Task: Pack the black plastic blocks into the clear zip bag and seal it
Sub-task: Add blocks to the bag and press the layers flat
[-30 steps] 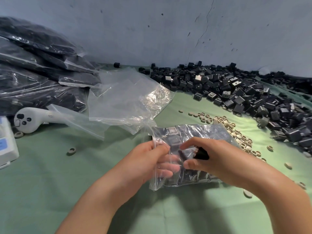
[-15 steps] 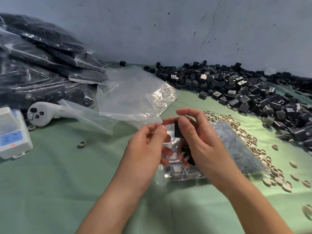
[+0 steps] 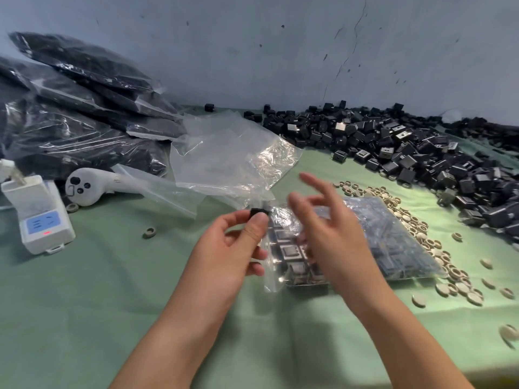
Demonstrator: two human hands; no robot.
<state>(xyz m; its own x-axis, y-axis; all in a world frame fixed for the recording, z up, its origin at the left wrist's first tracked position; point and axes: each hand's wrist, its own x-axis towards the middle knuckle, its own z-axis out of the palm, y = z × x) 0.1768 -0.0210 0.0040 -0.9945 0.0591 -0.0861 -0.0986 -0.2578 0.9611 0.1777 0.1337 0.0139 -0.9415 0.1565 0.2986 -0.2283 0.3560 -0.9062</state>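
A clear zip bag (image 3: 393,242) filled with black plastic blocks lies flat on the green table (image 3: 84,304), its mouth towards me on the left. My left hand (image 3: 233,248) pinches one black block (image 3: 258,213) between thumb and fingers just above the bag's mouth. My right hand (image 3: 323,220) hovers over the bag with fingers spread and holds nothing; it is blurred. A large heap of loose black blocks (image 3: 407,153) spreads along the far right of the table.
Empty clear bags (image 3: 233,158) lie crumpled behind my hands. Filled bags (image 3: 70,113) are stacked at the far left. A white handheld device (image 3: 87,186) and a white box with a blue panel (image 3: 42,214) sit at left. Beige rings (image 3: 438,248) are scattered at right.
The black block passed from my right hand to my left hand. My right hand let go, opened and moved right over the bag.
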